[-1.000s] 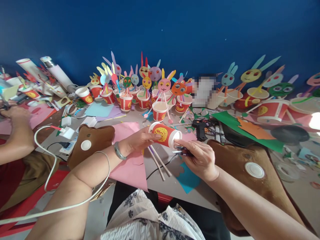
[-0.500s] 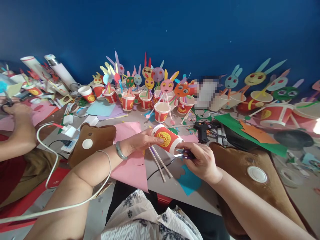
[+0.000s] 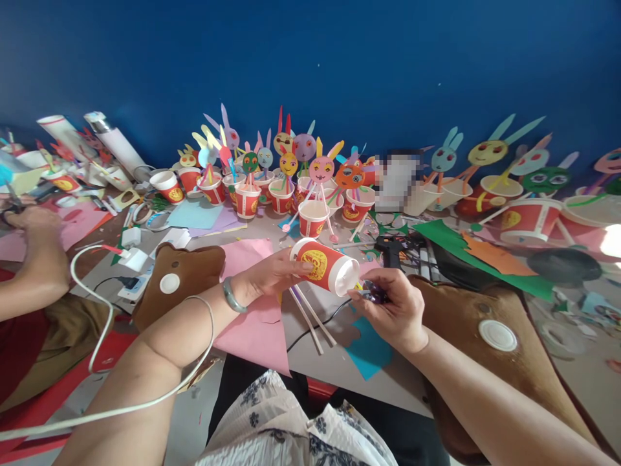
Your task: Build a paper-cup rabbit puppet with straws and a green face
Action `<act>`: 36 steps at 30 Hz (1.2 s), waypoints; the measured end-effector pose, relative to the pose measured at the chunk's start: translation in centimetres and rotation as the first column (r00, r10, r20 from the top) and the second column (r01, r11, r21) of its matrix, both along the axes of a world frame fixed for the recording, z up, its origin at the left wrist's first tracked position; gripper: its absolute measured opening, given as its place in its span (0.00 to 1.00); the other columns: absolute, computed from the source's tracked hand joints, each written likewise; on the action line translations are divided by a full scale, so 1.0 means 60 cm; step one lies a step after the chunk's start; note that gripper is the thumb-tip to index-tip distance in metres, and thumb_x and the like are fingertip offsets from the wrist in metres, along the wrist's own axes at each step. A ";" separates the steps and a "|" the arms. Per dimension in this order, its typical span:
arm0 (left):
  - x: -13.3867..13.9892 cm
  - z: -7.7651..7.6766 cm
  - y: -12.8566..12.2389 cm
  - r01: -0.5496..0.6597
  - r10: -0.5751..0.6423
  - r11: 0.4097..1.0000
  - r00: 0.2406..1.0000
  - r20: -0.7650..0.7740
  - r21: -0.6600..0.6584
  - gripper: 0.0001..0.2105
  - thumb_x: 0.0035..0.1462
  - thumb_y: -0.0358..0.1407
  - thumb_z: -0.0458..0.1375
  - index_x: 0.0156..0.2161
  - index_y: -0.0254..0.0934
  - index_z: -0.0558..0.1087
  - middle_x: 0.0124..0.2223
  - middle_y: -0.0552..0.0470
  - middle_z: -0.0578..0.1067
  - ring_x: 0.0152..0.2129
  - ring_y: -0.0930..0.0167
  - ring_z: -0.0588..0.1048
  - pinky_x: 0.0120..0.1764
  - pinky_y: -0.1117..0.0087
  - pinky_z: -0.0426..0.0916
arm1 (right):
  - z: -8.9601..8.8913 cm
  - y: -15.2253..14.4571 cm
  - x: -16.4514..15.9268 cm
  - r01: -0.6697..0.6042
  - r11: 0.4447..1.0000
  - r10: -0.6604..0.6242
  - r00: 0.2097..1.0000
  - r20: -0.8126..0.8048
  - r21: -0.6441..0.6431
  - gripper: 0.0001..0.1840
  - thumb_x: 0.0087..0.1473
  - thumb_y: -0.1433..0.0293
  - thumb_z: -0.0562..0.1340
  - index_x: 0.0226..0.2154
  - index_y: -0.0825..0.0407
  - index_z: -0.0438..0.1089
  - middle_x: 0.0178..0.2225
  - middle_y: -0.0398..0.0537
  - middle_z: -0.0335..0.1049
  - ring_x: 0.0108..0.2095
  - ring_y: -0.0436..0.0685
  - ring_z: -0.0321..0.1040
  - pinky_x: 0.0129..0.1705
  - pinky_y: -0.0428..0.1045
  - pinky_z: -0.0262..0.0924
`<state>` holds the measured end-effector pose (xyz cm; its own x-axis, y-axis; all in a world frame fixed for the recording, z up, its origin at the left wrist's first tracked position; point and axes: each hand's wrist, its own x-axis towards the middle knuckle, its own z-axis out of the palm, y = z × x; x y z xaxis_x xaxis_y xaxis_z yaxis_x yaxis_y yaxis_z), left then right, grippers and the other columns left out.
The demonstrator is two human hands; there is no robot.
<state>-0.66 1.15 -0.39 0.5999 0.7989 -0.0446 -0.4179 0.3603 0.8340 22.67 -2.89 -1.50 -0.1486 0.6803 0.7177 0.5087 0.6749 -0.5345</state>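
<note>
My left hand (image 3: 279,270) is closed around a red-and-white paper cup (image 3: 320,264) with a yellow round emblem. The cup lies on its side in the air, its white base turned toward my right hand (image 3: 395,307). That hand is closed on scissors (image 3: 373,291) with dark purple handles, close beside the base; their blades are mostly hidden. Beneath the cup, two white paper sticks (image 3: 310,320) rest on the table near a blue paper scrap (image 3: 369,349) and pink paper (image 3: 255,304).
Behind stand several paper cups (image 3: 313,223) bearing paper rabbit figures (image 3: 321,169). Brown plush cushions (image 3: 177,278) lie at both sides. A black glue gun (image 3: 388,249) and green paper (image 3: 480,259) are to the right. A white cable (image 3: 136,404) crosses my left arm. Another person's hand (image 3: 36,223) is at left.
The cup has turned so that its base faces me more. My right hand has shifted slightly right with the scissors, whose blades showed more clearly before.
</note>
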 end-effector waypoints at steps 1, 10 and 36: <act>-0.001 0.003 -0.001 -0.005 0.005 1.000 1.000 0.006 0.000 0.20 0.44 0.39 0.74 0.43 0.34 0.78 0.39 0.45 0.82 0.37 0.65 0.80 0.44 0.66 0.72 | 0.000 0.000 0.000 -0.017 1.000 0.016 0.999 -0.039 -0.013 0.13 0.53 0.60 0.69 0.35 0.47 0.66 0.23 0.39 0.70 0.17 0.48 0.61 0.19 0.45 0.57; 0.001 0.011 -0.006 -0.025 0.025 0.999 1.000 -0.015 0.023 0.22 0.45 0.42 0.73 0.43 0.33 0.78 0.42 0.42 0.81 0.44 0.59 0.80 0.48 0.62 0.72 | 0.009 -0.004 -0.011 -0.152 0.962 0.086 0.957 -0.277 -0.227 0.21 0.52 0.57 0.71 0.41 0.48 0.64 0.19 0.34 0.60 0.17 0.48 0.55 0.19 0.45 0.53; -0.004 0.000 -0.014 0.041 -0.041 0.999 0.999 -0.020 -0.024 0.21 0.40 0.41 0.74 0.40 0.33 0.79 0.37 0.43 0.82 0.37 0.61 0.80 0.44 0.62 0.73 | -0.003 0.010 0.001 -0.297 0.916 0.219 0.933 -0.285 -0.271 0.27 0.47 0.55 0.74 0.48 0.49 0.79 0.43 0.52 0.82 0.40 0.63 0.80 0.43 0.55 0.76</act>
<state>-0.92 0.34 -0.40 0.6308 0.7722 -0.0758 -0.3855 0.3967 0.8331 22.72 -2.32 -1.67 -0.1961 0.8327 0.5179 0.1667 0.5488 -0.8192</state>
